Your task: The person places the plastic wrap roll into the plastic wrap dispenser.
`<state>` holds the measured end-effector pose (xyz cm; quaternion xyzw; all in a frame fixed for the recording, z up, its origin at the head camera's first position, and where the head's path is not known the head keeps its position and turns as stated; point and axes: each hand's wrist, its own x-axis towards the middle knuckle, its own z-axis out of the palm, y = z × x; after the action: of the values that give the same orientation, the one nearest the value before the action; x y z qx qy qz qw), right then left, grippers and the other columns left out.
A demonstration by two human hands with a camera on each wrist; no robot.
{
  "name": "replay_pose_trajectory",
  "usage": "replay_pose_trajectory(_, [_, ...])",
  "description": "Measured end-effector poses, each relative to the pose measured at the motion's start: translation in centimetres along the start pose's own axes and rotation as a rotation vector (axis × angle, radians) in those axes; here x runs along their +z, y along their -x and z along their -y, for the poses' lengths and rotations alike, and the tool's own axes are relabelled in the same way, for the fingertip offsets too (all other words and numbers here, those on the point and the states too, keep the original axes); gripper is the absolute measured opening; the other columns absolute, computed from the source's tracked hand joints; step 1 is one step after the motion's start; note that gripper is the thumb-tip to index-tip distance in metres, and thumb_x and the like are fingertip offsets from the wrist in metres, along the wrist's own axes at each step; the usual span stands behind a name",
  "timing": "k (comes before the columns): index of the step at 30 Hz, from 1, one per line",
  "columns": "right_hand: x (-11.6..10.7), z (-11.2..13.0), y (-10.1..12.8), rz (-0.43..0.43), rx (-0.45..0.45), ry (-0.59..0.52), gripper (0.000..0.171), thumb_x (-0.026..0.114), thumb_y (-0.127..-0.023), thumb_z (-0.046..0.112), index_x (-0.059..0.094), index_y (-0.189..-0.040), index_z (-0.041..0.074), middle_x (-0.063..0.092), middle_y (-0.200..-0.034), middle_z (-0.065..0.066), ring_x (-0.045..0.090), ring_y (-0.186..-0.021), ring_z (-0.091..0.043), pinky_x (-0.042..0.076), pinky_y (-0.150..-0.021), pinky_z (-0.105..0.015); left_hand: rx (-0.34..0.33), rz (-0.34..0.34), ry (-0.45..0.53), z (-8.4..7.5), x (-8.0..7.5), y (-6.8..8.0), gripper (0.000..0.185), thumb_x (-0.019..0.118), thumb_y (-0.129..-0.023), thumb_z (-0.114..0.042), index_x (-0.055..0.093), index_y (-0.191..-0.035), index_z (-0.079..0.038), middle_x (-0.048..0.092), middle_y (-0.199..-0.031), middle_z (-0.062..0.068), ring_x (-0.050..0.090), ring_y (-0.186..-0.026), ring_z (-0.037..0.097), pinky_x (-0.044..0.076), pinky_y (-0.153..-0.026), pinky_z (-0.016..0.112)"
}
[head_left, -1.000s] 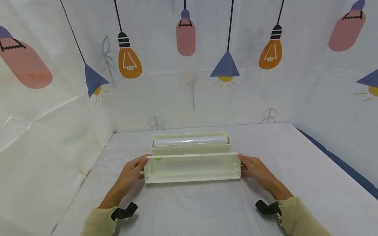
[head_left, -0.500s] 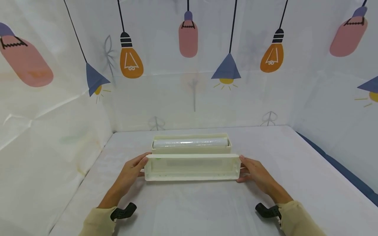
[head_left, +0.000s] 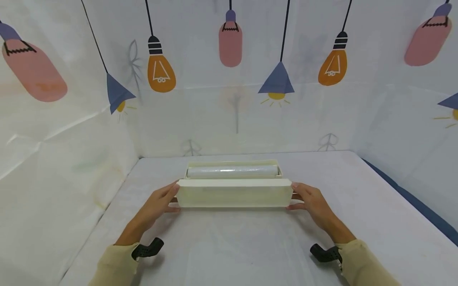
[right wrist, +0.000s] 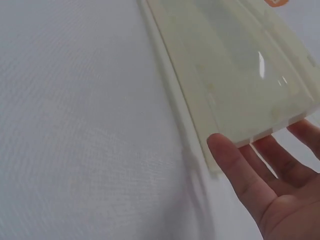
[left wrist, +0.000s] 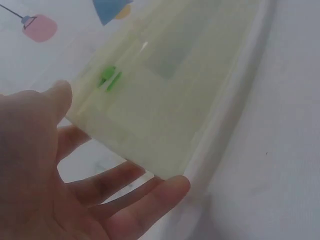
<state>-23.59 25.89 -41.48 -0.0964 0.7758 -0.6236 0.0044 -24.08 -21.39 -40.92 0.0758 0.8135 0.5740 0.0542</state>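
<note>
Between both hands, a long cream plastic lid is held tilted in front of a matching box. Inside that box lies a shiny roll of cling film; the lid hides the box's lower front. My left hand grips the lid's left end, thumb near the upper corner and fingers spread along the end and lower corner. A green mark shows near that end in the left wrist view. At the opposite end my right hand grips the lid; its fingers touch the end edge in the right wrist view.
White cloth covers the table. A white sheet wall with printed lamps and bulbs encloses the back and sides. Black wrist mounts sit at the sleeve cuffs.
Both hands have tipped the lid and moved it slightly upward in the head view. Its hollow inner side, visible earlier, is now turned out of sight there. The box stays behind it.
</note>
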Motion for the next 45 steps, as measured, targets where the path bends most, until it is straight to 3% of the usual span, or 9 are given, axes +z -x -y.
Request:
replay_pose_trajectory(13, [-0.5, 1.6, -0.8, -0.006, -0.114, 0.042, 0.061, 0.046, -0.107, 0.043, 0.049, -0.143, -0.006, 0.052, -0.136, -0.025, 0.064, -0.111, -0.029, 0.058, -0.082, -0.049, 0.085, -0.026, 0.002, -1.8, -0.2, -0.6, 0.068, 0.046, -0.105, -0.05, 0.034, -0.157, -0.008, 0.047, -0.146, 0.02, 0.055, -0.124, 0.038, 0.053, -0.095, 0.043])
replay_pose_trajectory(23, [-0.8, 1.9, -1.4, -0.02, -0.145, 0.049, 0.062, 0.045, -0.107, 0.044, 0.047, -0.145, -0.005, 0.051, -0.14, -0.024, 0.063, -0.113, -0.03, 0.059, -0.082, -0.044, 0.084, -0.069, 0.027, -2.5, -0.3, -1.1, 0.071, 0.05, -0.103, -0.051, 0.037, -0.154, -0.003, 0.047, -0.147, 0.019, 0.054, -0.126, 0.037, 0.053, -0.095, 0.04])
replay_pose_trajectory(30, [-0.8, 2.3, -1.6, -0.016, -0.193, -0.014, 0.058, 0.048, -0.107, 0.037, 0.046, -0.145, -0.007, 0.05, -0.141, -0.019, 0.064, -0.112, -0.019, 0.057, -0.086, -0.047, 0.115, -0.071, 0.059, -2.8, -0.2, -1.4, 0.074, 0.05, -0.102, -0.053, 0.035, -0.155, -0.003, 0.038, -0.156, 0.015, 0.048, -0.133, 0.035, 0.047, -0.103, 0.041])
replay_pose_trajectory(36, [-0.9, 2.4, -1.7, -0.005, -0.233, -0.071, 0.054, 0.048, -0.108, 0.027, 0.042, -0.145, -0.011, 0.054, -0.135, -0.009, 0.063, -0.113, -0.016, 0.056, -0.088, -0.046, 0.125, -0.058, 0.112, -3.1, -0.3, -1.6, 0.07, 0.05, -0.105, -0.045, 0.031, -0.155, -0.001, 0.03, -0.16, 0.014, 0.047, -0.134, 0.035, 0.043, -0.106, 0.038])
replay_pose_trajectory(41, [-1.0, 2.8, -2.1, -0.01, -0.261, -0.081, 0.054, 0.048, -0.108, 0.024, 0.039, -0.147, -0.012, 0.048, -0.141, -0.02, 0.059, -0.119, -0.024, 0.055, -0.091, -0.042, 0.166, -0.056, 0.111, -3.4, -0.5, -1.8, 0.065, 0.049, -0.106, -0.04, 0.033, -0.155, 0.0, 0.033, -0.157, 0.018, 0.047, -0.134, 0.036, 0.043, -0.106, 0.038])
replay_pose_trajectory(45, [-1.1, 3.2, -2.4, 0.0, -0.279, -0.076, 0.055, 0.047, -0.109, 0.025, 0.036, -0.149, -0.011, 0.041, -0.148, -0.027, 0.056, -0.123, -0.02, 0.052, -0.095, -0.04, 0.204, -0.058, 0.116, -3.7, -0.5, -2.0, 0.061, 0.049, -0.107, -0.036, 0.035, -0.153, 0.001, 0.041, -0.151, 0.021, 0.046, -0.135, 0.036, 0.042, -0.107, 0.04])
